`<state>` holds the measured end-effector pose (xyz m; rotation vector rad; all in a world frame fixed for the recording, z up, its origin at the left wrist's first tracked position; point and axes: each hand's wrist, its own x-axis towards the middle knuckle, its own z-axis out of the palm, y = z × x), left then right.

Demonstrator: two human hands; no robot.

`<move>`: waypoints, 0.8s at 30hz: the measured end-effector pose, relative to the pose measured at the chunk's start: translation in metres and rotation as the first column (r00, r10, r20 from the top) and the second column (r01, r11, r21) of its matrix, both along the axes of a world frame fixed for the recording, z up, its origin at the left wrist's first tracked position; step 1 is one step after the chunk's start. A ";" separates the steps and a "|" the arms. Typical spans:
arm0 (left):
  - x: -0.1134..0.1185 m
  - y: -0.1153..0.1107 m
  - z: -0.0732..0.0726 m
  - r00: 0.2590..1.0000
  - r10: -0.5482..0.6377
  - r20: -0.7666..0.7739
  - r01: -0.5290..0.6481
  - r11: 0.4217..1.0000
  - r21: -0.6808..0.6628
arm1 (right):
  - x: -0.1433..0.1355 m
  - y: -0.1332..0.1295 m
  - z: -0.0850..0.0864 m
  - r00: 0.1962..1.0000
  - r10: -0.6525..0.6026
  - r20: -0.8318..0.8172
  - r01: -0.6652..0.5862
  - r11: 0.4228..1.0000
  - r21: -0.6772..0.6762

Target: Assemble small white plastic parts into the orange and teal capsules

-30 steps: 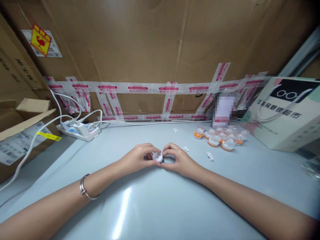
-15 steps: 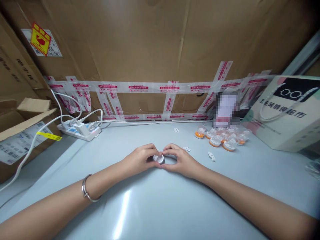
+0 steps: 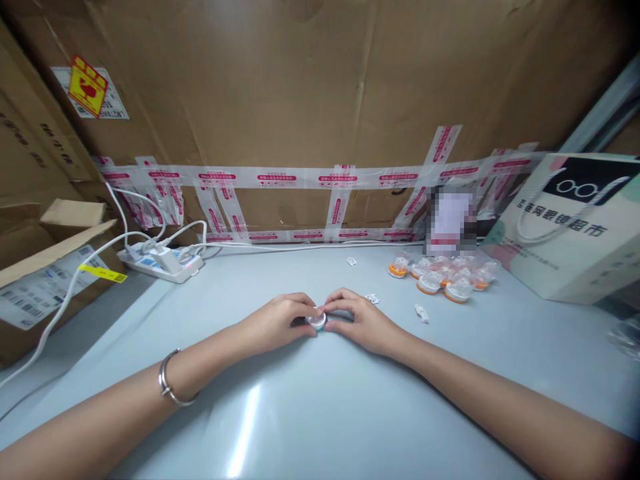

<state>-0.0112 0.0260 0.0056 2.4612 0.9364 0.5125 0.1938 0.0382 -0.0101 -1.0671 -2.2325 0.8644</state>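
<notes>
At the middle of the table, a small round white piece with a teal lower edge (image 3: 317,321) sits between my two hands. My left hand (image 3: 283,323) is closed around its left side, thumb and fingers pinching it. From the right, my right hand (image 3: 357,319) curves in with fingertips against the piece's edge. Its exact kind cannot be made out. Small white printed scraps, a nearer one (image 3: 373,298) and another (image 3: 421,313), lie on the table beyond and to the right of my right hand.
Several orange-and-white round pieces with clear tops (image 3: 459,289) cluster at the back right, near a printed paper bag (image 3: 555,247). A power strip (image 3: 165,265) with white cables and an opened cardboard box (image 3: 55,287) stand left. A large taped carton (image 3: 280,100) walls the back.
The round piece has tipped or turned slightly, so its teal lower edge now shows. My fingers have shifted a little around it.
</notes>
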 end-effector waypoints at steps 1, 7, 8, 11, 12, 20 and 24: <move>-0.002 0.000 0.000 1.000 -0.012 0.006 0.012 1.000 -0.019 | 0.000 0.000 0.000 1.000 0.002 0.001 -0.002 1.000 -0.001; -0.008 0.004 -0.005 0.991 0.004 0.136 0.014 0.992 -0.129 | 0.002 0.001 0.001 0.999 0.032 -0.007 -0.032 0.999 0.006; -0.008 0.004 -0.006 0.985 0.024 0.169 0.004 0.986 -0.164 | 0.002 0.001 0.001 0.999 0.036 -0.008 -0.036 0.999 0.004; -0.006 0.006 -0.011 0.959 0.110 0.260 -0.033 0.958 -0.284 | 0.002 0.000 0.002 0.999 0.033 -0.025 -0.033 0.999 0.001; -0.005 0.007 -0.013 0.945 0.140 0.296 -0.038 0.945 -0.325 | 0.001 0.000 0.003 0.999 0.026 -0.048 -0.026 1.000 -0.002; 0.004 -0.001 -0.006 0.804 0.307 0.508 -0.100 0.914 -0.394 | -0.011 -0.011 0.007 0.841 -0.201 -0.502 -0.096 0.858 -0.505; 0.004 -0.004 -0.003 0.805 0.283 0.522 -0.152 0.948 -0.279 | -0.013 -0.015 0.008 0.725 -0.296 -0.622 -0.293 0.685 -0.667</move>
